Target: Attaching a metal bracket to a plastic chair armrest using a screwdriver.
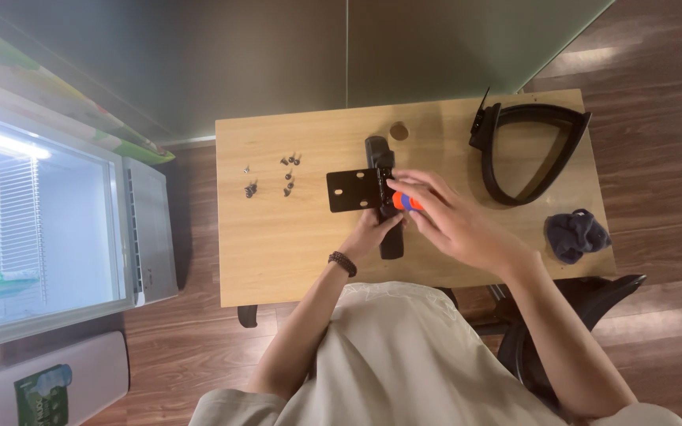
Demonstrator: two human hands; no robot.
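Note:
My right hand (455, 225) grips a small screwdriver with an orange and blue handle (406, 203), held over a black metal bracket (354, 190) on the wooden table (278, 244). The bracket's flat plate has holes and joins a long black bar (378, 150). My left hand (374, 234) wraps the lower end of that bar just below the plate. A dark band sits on my left wrist. Several small dark screws (287, 173) lie scattered to the left of the plate.
A black curved chair armrest (532, 150) lies at the table's back right, a dark cloth (577, 234) at its right edge, a round hole (399, 131) near the back. A white cabinet (41, 221) stands left; a black chair base (593, 296) sits below right.

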